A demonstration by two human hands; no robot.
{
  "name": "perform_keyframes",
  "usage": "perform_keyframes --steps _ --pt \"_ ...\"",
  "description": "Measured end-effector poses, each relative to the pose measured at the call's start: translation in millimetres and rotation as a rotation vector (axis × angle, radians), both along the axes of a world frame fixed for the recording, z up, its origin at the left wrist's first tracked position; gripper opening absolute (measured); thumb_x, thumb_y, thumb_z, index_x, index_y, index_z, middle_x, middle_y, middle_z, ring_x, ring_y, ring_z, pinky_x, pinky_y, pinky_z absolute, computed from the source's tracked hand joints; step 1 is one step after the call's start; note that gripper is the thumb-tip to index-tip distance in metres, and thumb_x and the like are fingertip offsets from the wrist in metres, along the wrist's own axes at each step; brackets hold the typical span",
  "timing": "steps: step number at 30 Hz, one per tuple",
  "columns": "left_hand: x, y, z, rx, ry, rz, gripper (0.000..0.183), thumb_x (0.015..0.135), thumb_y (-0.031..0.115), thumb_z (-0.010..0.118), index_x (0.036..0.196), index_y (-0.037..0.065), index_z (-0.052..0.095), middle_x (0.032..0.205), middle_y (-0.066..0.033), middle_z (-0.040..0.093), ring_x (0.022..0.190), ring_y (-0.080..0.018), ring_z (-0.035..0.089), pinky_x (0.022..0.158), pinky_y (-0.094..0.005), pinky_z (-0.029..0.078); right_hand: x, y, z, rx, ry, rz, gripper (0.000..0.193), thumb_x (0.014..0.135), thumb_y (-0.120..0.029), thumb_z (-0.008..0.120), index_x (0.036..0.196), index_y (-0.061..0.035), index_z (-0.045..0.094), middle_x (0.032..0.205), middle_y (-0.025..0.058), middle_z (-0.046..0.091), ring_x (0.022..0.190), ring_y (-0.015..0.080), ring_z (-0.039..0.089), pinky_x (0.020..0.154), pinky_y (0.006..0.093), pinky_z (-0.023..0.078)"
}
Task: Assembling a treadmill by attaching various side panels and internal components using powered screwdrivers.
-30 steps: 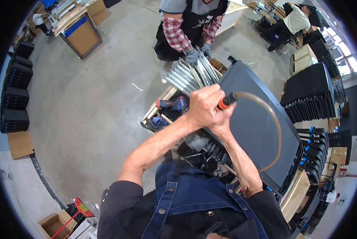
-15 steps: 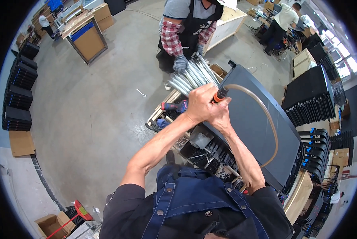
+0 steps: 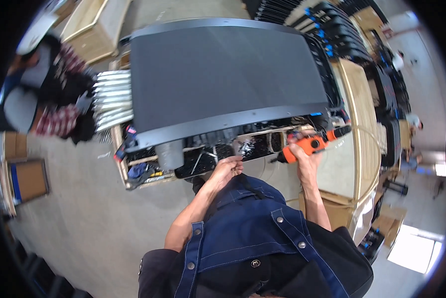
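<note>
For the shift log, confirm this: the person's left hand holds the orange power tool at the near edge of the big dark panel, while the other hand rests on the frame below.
Not quite: the hands are swapped. In the head view the right hand grips the orange power tool at the near edge of the big dark panel, while the left hand rests on the frame below.

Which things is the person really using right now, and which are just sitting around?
In use:
- right hand holding the orange power tool
- left hand on the black frame edge
- big dark flat panel

Just about:
- silver metal tubes
- cardboard box on the floor
- wooden crate
</note>
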State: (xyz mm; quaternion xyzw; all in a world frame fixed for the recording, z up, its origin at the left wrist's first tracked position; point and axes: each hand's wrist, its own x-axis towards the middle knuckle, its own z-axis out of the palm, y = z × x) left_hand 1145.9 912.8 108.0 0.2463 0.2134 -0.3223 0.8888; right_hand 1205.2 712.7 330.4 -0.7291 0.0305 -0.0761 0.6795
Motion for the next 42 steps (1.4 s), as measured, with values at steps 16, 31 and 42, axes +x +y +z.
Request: perform_keyframes --steps 16,31,42 --pt "83.4 -183.6 -152.2 0.931 0.253 -0.105 0.032 0.098 0.015 0.059 0.128 0.004 0.059 0.111 -0.0143 0.064 0.083 -0.0317 0.072 0.071 -0.0384 0.062 4.4 -471.3 -99.4 -0.281 0.322 -0.667 0.027 0.079 -0.012 0.082 0.092 -0.0049 0.059 0.081 -0.0018 0.059 0.073 0.0084 0.054 0.069 0.0274 0.047" --pt "38.8 -279.8 -46.8 0.909 0.372 -0.31 0.039 0.099 0.022 0.06 0.13 -0.002 0.056 0.11 -0.0156 0.066 0.087 -0.0292 0.07 0.075 -0.0375 0.06 25.0 -571.0 -138.1 -0.084 0.557 -0.396 0.035 0.073 -0.017 0.085 0.095 -0.0023 0.063 0.079 0.0002 0.06 0.074 0.0104 0.056 0.07 0.0282 0.049" --pt "57.8 -331.4 -67.3 0.802 0.253 -0.316 0.047 0.098 0.029 0.064 0.132 -0.002 0.055 0.113 -0.0159 0.066 0.094 -0.0288 0.07 0.081 -0.039 0.058 66.4 -563.4 -113.2 0.205 0.226 -0.445 0.039 0.08 -0.007 0.084 0.11 -0.0001 0.06 0.093 0.005 0.068 0.085 0.0137 0.064 0.079 0.0286 0.054"
